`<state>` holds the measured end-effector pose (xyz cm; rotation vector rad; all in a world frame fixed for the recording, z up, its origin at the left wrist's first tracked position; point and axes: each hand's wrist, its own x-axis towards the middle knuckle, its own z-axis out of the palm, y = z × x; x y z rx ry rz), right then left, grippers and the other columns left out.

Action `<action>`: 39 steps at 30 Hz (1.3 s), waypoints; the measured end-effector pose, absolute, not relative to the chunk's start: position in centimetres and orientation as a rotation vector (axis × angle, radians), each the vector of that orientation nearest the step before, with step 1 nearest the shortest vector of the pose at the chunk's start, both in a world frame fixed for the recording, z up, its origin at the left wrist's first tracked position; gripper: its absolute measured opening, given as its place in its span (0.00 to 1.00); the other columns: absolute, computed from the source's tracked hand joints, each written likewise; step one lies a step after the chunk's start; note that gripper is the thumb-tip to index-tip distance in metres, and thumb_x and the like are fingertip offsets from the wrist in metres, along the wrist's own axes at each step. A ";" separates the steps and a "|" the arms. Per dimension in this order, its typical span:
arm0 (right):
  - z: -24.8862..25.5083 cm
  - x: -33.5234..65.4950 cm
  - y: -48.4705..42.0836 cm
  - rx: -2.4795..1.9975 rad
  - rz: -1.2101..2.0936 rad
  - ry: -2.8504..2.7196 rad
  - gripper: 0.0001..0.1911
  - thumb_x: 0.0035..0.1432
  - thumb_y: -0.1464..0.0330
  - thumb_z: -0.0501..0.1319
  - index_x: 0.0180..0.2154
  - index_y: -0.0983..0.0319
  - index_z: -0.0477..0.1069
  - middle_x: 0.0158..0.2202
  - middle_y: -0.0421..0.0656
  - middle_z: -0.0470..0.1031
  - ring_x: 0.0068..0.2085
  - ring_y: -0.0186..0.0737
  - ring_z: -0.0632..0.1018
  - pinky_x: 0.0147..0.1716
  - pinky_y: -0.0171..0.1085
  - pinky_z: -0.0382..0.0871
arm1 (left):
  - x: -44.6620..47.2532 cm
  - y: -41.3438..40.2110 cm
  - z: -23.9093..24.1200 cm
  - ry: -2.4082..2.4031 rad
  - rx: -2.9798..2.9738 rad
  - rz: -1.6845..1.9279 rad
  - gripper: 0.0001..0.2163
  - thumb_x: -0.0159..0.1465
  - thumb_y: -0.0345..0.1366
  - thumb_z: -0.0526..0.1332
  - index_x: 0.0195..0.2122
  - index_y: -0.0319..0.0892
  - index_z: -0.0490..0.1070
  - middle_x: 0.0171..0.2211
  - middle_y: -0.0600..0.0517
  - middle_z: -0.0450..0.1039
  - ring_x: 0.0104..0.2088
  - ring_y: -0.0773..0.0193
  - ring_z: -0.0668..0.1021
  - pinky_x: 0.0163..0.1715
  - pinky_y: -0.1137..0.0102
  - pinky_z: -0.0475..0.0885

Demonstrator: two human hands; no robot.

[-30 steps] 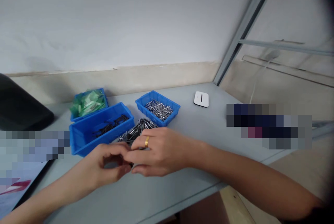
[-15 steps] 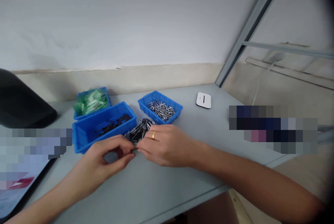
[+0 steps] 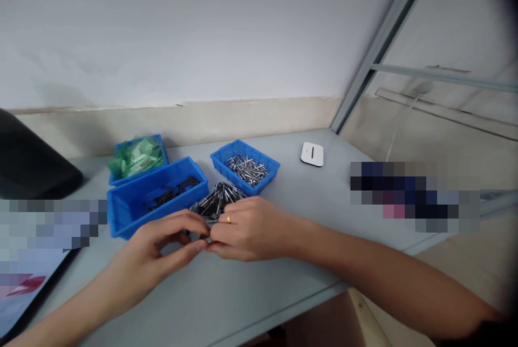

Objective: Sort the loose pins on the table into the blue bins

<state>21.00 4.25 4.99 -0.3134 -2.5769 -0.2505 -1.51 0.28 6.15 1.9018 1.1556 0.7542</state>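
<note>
My left hand (image 3: 162,244) is closed in a pinch, a small dark piece (image 3: 203,237) showing at its thumb and fingertips. Against those fingertips presses my right hand (image 3: 246,231), its fingers curled together and a gold ring on one of them; whatever it grips is hidden. Just behind both hands lies a heap of thin metal pins with dark ends (image 3: 218,198) on the grey table (image 3: 226,293). To its left, a blue bin (image 3: 117,217) holds slim black parts (image 3: 174,193). Another blue bin (image 3: 265,182) behind the heap contains loose silver pins (image 3: 247,169).
At the back left, a third blue bin (image 3: 162,147) holds green plastic packets (image 3: 141,155). A white square device (image 3: 312,154) lies at the back right. A black object (image 3: 36,158) stands at the left, and a metal frame post (image 3: 364,74) rises at the right corner.
Both hands stay together at nearly the same spot, their fingertips now closer. The thin bit seen between them earlier is mostly covered. The whole view has shifted slightly.
</note>
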 end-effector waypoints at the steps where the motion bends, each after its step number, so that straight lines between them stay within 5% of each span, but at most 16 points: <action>1: 5.0 21.0 4.3 -0.319 -0.251 -2.553 0.15 0.72 0.62 0.52 0.32 0.61 0.66 0.24 0.36 0.71 0.27 0.32 0.72 0.28 0.34 0.58 | -1.5 0.3 6.1 1.142 1.886 0.756 0.06 0.64 0.41 0.64 0.35 0.49 0.79 0.38 0.53 0.80 0.37 0.60 0.80 0.35 0.73 0.75; 8: 5.0 20.8 4.3 -0.205 -0.285 -2.315 0.07 0.69 0.69 0.55 0.41 0.60 0.72 0.27 0.33 0.74 0.27 0.29 0.71 0.27 0.32 0.59 | -2.1 0.9 5.6 1.074 1.820 0.619 0.07 0.62 0.42 0.66 0.32 0.47 0.80 0.35 0.53 0.80 0.35 0.60 0.80 0.35 0.71 0.75; 29: 5.4 21.1 3.5 -0.232 0.021 -2.732 0.10 0.67 0.67 0.52 0.39 0.60 0.71 0.30 0.36 0.76 0.29 0.33 0.73 0.26 0.35 0.60 | -1.8 1.0 4.4 0.964 1.669 0.445 0.07 0.58 0.41 0.70 0.29 0.44 0.79 0.30 0.55 0.75 0.32 0.64 0.76 0.32 0.74 0.71; 39: 4.9 20.6 3.7 -0.123 -0.195 -2.297 0.09 0.66 0.69 0.54 0.34 0.61 0.71 0.24 0.32 0.71 0.25 0.29 0.69 0.26 0.32 0.61 | -2.4 1.5 4.2 0.850 1.511 0.543 0.04 0.59 0.40 0.72 0.31 0.48 0.81 0.30 0.57 0.78 0.32 0.67 0.76 0.33 0.76 0.70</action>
